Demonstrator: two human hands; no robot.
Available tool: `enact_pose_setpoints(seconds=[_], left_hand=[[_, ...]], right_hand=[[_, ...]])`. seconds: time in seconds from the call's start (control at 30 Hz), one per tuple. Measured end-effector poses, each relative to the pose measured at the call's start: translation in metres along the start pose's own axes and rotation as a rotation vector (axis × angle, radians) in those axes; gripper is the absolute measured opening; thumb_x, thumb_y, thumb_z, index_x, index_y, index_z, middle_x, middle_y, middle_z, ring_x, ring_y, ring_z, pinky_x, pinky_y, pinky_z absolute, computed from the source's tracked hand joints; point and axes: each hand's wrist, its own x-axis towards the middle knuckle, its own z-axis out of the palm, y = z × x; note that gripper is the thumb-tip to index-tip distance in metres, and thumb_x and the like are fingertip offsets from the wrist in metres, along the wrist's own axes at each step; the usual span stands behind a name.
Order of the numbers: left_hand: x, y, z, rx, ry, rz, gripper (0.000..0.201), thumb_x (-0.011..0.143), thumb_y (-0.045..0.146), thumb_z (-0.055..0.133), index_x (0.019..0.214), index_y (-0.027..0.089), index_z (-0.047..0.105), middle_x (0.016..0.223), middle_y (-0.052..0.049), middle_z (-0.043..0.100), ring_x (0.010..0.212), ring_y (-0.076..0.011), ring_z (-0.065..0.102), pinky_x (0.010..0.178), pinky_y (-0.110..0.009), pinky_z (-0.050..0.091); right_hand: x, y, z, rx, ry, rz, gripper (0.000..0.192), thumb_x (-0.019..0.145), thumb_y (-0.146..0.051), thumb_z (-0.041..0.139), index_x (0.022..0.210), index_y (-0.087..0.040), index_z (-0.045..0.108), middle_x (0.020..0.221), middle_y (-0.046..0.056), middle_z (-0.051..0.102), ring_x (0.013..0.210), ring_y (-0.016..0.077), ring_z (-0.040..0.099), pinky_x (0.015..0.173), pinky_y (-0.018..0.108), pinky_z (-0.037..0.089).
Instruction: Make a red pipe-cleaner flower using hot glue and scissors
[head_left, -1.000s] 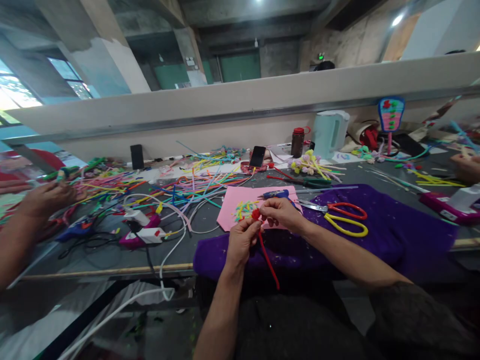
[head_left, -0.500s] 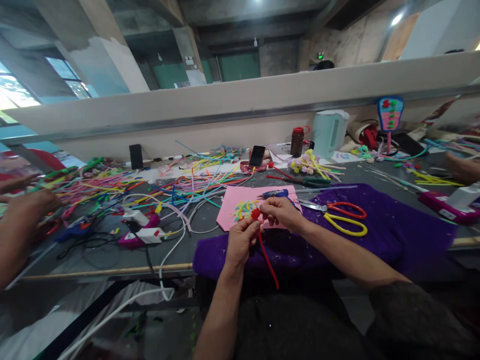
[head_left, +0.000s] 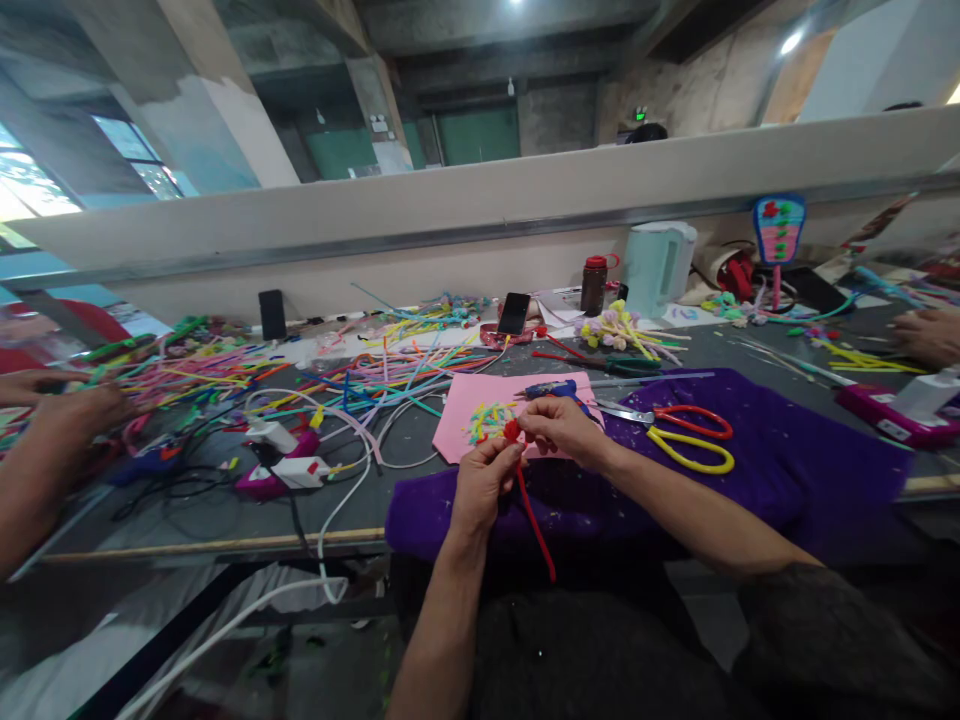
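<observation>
My left hand (head_left: 481, 484) and my right hand (head_left: 561, 428) both pinch a red pipe cleaner (head_left: 535, 520) at its curled top, above a purple cloth (head_left: 787, 460). Its straight tail hangs down toward my lap. Just behind my hands lies a pink sheet (head_left: 469, 400) with a small multicoloured pipe-cleaner piece (head_left: 486, 421) on it. Red-and-yellow scissors (head_left: 686, 435) rest on the cloth to the right of my right hand.
Loose coloured pipe cleaners (head_left: 360, 370) cover the table's left and middle. Glue guns and white cables (head_left: 292, 465) lie at the left front. A phone (head_left: 514, 312), a bottle (head_left: 595, 284) and a kettle (head_left: 660, 265) stand at the back. Other people's hands work at far left (head_left: 67, 415) and far right (head_left: 926, 335).
My hands stay almost still on the red pipe cleaner, its tail swinging slightly. The person's hand at the left has dropped lower onto the pile; the hand at the right has shifted.
</observation>
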Motion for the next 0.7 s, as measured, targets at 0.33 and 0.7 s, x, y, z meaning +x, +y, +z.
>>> enact_pose_setpoints(seconds=[0.33, 0.7], left_hand=[[0.0023, -0.0053, -0.0025, -0.025, -0.004, 0.013, 0.022, 0.064, 0.034, 0.065, 0.064, 0.013, 0.059, 0.056, 0.001, 0.057, 0.035, -0.0008, 0.034, 0.034, -0.015, 0.021], [0.0028, -0.0059, -0.0027, -0.037, -0.010, 0.020, 0.022, 0.063, 0.034, 0.066, 0.067, 0.013, 0.060, 0.055, 0.001, 0.055, 0.036, -0.0010, 0.034, 0.034, -0.015, 0.022]], right_hand=[[0.0006, 0.0026, 0.0014, -0.049, 0.017, -0.053, 0.020, 0.072, -0.032, 0.052, 0.062, -0.015, 0.053, 0.055, -0.003, 0.050, 0.040, 0.0049, 0.043, 0.039, 0.017, 0.035], [-0.0033, -0.0019, 0.0050, -0.161, 0.061, -0.087, 0.019, 0.074, -0.030, 0.050, 0.063, -0.015, 0.053, 0.053, -0.003, 0.049, 0.040, 0.0050, 0.044, 0.039, 0.016, 0.034]])
